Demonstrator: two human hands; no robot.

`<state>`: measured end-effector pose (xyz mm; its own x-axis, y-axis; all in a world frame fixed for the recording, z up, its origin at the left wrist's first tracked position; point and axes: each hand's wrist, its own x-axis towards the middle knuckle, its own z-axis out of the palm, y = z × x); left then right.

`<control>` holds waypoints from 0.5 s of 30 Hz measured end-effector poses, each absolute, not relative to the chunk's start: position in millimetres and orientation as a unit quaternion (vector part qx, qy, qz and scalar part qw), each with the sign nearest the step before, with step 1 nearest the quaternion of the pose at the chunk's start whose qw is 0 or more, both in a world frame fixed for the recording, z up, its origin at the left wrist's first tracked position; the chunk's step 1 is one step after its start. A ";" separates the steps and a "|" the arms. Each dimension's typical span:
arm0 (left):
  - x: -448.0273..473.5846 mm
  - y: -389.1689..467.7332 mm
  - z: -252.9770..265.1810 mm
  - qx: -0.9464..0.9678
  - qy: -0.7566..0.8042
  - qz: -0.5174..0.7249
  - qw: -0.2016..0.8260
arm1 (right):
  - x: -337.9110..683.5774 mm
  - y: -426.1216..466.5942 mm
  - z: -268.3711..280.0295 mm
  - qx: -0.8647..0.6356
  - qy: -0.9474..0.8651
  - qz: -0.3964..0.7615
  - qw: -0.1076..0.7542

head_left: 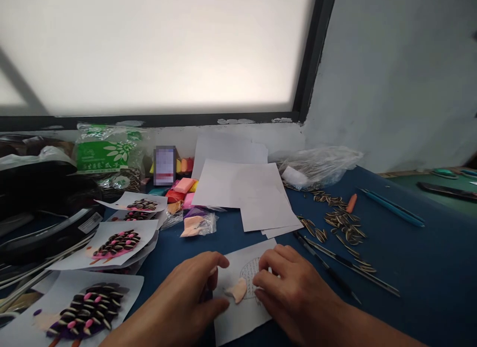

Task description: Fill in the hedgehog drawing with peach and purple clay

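On the white sheet (238, 324), the peach clay bit (239, 290) sits just right of the left hand (182, 292), narrow end thumbward; that hand's empty, thumb and fingers apart. Right hand (294, 282) curls over the drawing (249, 273), can't tell if it's pinching anything.

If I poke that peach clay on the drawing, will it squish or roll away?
The peach clay would probably squish, since its uneven outline looks hand-shaped. It likely won't roll, because it lies fairly flat on the paper.
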<state>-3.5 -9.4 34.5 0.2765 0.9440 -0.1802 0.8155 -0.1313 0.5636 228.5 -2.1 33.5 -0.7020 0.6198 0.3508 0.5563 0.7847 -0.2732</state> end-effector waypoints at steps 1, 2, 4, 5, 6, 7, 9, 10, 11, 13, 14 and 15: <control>-3.1 -7.8 36.3 0.749 0.591 0.121 0.275 | 229.2 -2.7 38.0 -0.331 -0.919 0.087 0.198; -2.5 -6.4 37.4 0.754 0.591 0.129 0.255 | 229.4 -3.6 42.8 -0.341 -0.917 0.103 0.179; -0.3 -4.2 37.5 0.764 0.599 0.117 0.210 | 229.2 -5.6 51.5 -0.355 -0.917 0.116 0.139; 1.1 -3.5 36.9 0.766 0.606 0.102 0.190 | 228.9 -6.4 54.5 -0.357 -0.919 0.116 0.122; 2.5 -3.2 36.3 0.766 0.613 0.086 0.176 | 228.6 -6.8 56.3 -0.356 -0.921 0.115 0.107; 3.9 -3.2 35.8 0.764 0.620 0.070 0.166 | 228.6 -6.8 56.8 -0.350 -0.925 0.112 0.097; 6.1 -3.6 35.7 0.757 0.633 0.045 0.157 | 229.4 -5.4 54.4 -0.331 -0.934 0.104 0.089; 6.8 -3.9 36.1 0.755 0.636 0.036 0.156 | 230.1 -4.3 52.2 -0.321 -0.938 0.096 0.089; 7.2 -4.1 36.6 0.754 0.638 0.031 0.155 | 231.0 -2.9 50.0 -0.317 -0.940 0.085 0.091; 7.4 -4.2 37.5 0.752 0.642 0.031 0.149 | 233.0 -0.4 46.9 -0.321 -0.940 0.059 0.096; 7.3 -4.1 37.6 0.753 0.641 0.034 0.146 | 233.9 0.5 46.4 -0.327 -0.939 0.049 0.097; 7.0 -3.8 37.7 0.753 0.641 0.037 0.143 | 234.6 1.1 46.8 -0.332 -0.937 0.043 0.098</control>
<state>7.0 -3.8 37.7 0.1762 0.9760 -0.1283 0.9549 -0.1378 0.2631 234.6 1.1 46.8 -0.7610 0.6301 0.1546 0.6131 0.7764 -0.1464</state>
